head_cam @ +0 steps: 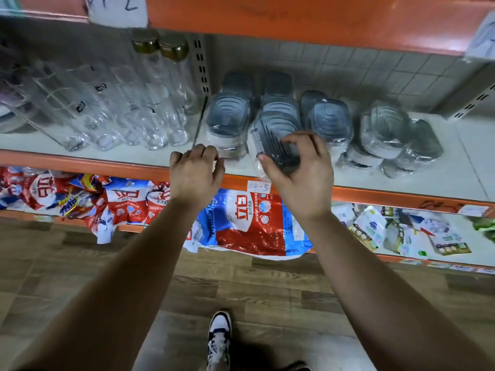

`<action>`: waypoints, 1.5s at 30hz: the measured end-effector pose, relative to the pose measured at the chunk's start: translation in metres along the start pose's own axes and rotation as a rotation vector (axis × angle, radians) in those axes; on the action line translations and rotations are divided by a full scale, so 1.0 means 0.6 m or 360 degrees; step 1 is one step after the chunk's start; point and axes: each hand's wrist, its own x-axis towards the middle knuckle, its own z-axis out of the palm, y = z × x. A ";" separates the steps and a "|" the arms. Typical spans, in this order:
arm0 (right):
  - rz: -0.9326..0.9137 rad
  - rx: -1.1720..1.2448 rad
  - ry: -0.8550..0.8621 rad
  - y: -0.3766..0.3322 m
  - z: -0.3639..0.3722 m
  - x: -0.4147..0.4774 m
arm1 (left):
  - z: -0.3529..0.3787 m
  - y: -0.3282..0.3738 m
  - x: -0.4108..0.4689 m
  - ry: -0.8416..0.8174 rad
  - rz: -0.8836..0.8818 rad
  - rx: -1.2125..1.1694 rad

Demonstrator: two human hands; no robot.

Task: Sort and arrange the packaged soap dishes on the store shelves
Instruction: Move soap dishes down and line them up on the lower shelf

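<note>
Your right hand (297, 170) is gripping a dish (278, 137), its length running 11 to 5 o'clock. Your left hand (195, 170) is curling; I cannot tell its hold.

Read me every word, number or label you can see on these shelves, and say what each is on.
"04-5": handwritten white tag on the orange shelf edge.
"立白": red and blue detergent bag below.
"04-2", cut off, uncertain: paper tag at top.
Too blurred: the bags' small print, the scrawl on the right shelf edge, the bottle labels.
Nothing readable on the packaged soap dishes.
</note>
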 end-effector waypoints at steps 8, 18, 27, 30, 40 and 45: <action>-0.0034 -0.0176 0.0187 -0.075 0.140 0.078 | 0.024 -0.130 0.010 -0.0013 0.0127 0.0022; 0.0046 -0.0526 -0.0091 -0.092 0.204 0.138 | 0.040 -0.163 0.031 -0.0027 0.0176 -0.0132; 0.0006 -0.0526 -0.0118 -0.088 0.159 0.090 | 0.007 -0.128 0.031 0.0054 0.0202 -0.0249; 0.0027 -0.0517 -0.0154 -0.093 0.121 0.064 | -0.025 -0.102 0.025 0.0126 0.0227 -0.0269; -0.0006 -0.0456 -0.0048 -0.129 -0.070 0.020 | -0.178 0.017 0.001 0.0237 0.0358 -0.0302; -0.0119 -0.0392 0.0090 -0.143 -0.193 0.027 | -0.264 0.095 -0.005 0.0356 0.0350 -0.0302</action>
